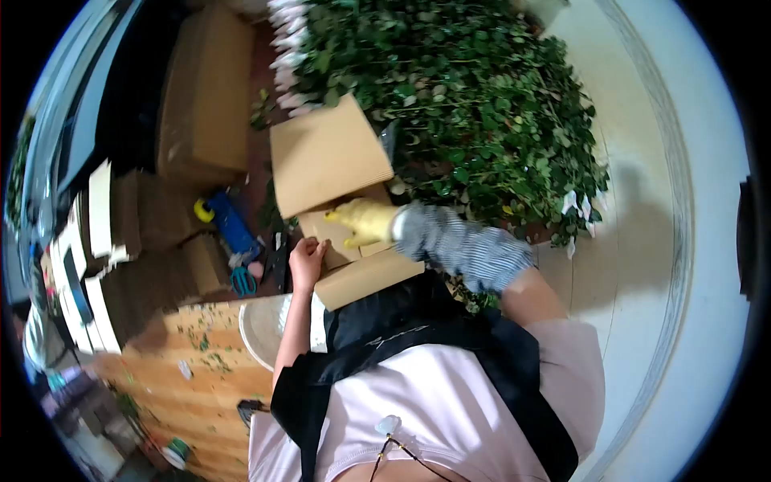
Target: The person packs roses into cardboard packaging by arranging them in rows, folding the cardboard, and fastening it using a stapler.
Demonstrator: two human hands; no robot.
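Observation:
A cardboard box with its flaps raised rests against my lap. My left hand, bare, has its fingers curled on the box's left edge and appears to grip the cardboard. My right hand wears a yellow glove, with a grey striped sleeve cover above it. Its fingers are stretched and spread over the inside of the box, holding nothing that I can see. Beyond the hands stands a large corrugated flap, tilted up. Whether the right fingertips touch the cardboard I cannot tell.
Leafy green stems lie in a big pile ahead, with pale wrapped ends at left. Several cardboard pieces stack on the left, near a blue tape dispenser and teal-handled scissors. A white wall runs along the right.

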